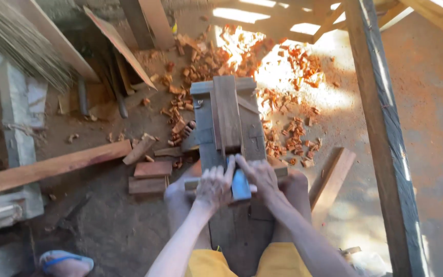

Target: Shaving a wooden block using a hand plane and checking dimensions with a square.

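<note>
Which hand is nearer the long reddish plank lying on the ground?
Left. The left hand is on the plank's side of the wooden bench; the right hand sits beyond it, farther away.

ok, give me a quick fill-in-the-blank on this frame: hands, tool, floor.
1. Both hands, left hand and right hand, grip a ____ tool.
2. The tool rests against a dark wooden ____.
3. The ground beyond is strewn with orange wood ____.
4. The person wears ____ shorts.

Missing words: blue; block; chips; yellow
</note>
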